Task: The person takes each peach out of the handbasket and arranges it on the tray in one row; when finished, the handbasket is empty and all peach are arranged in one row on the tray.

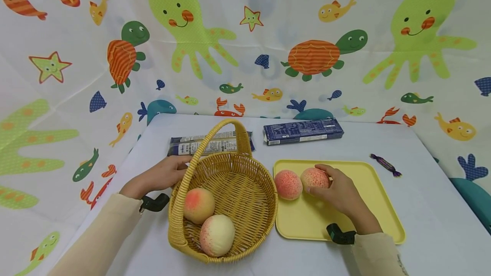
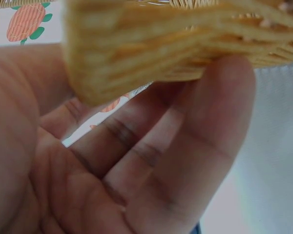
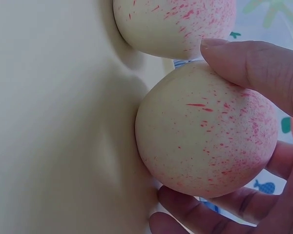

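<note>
My left hand (image 1: 166, 175) grips the rim of a round wicker basket (image 1: 245, 208) at its left side. In the left wrist view its fingers (image 2: 219, 112) reach under the woven edge (image 2: 136, 48). Two peaches, one orange-yellow (image 1: 199, 206) and one pale with red speckles (image 1: 217, 235), lie inside the basket at the near left. My right hand (image 1: 342, 193) holds a speckled peach (image 1: 312, 179) over the yellow tray (image 1: 345, 229), with thumb and fingers on opposite sides of it. Just left of it on the tray sits another pink peach (image 1: 288, 185).
Behind the basket lies a dark flat packet (image 1: 184, 146) with a printed label. A dark blue box (image 1: 304, 131) lies farther right at the back. A purple wrapped candy (image 1: 385, 165) lies right of the tray. A sea-animal curtain (image 1: 245, 63) surrounds the white table (image 1: 429, 208).
</note>
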`<state>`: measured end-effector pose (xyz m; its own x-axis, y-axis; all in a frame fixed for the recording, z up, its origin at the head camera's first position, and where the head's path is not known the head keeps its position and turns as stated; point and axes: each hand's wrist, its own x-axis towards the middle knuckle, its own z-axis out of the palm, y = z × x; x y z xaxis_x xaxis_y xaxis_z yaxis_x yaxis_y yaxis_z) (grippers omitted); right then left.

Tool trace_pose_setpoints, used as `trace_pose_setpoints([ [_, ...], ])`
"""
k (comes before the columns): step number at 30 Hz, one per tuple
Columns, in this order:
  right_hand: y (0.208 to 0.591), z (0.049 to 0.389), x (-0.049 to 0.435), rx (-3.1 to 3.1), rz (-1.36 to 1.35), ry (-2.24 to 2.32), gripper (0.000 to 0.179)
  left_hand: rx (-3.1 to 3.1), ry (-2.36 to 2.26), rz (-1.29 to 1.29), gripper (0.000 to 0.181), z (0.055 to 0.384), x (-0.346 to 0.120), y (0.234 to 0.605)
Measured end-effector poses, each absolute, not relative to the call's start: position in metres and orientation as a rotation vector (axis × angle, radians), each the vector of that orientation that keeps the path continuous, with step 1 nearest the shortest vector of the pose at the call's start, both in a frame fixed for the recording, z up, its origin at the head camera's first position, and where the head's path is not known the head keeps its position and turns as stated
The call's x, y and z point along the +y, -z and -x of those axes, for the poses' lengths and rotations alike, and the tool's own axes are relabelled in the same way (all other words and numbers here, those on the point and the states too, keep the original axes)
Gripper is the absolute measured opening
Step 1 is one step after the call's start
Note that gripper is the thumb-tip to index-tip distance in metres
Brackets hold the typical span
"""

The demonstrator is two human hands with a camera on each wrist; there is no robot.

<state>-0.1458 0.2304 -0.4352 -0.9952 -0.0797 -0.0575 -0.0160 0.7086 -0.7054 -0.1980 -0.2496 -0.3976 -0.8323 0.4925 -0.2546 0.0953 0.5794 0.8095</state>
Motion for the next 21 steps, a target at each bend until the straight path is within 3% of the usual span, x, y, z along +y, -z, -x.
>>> trace_pose_setpoints([
  [21, 0.4332, 0.1430, 0.2293, 2.821, 0.079, 1.154, 0.082, 2.361, -1.164, -0.485, 0.033, 0.1983, -0.2511, 0.3983],
])
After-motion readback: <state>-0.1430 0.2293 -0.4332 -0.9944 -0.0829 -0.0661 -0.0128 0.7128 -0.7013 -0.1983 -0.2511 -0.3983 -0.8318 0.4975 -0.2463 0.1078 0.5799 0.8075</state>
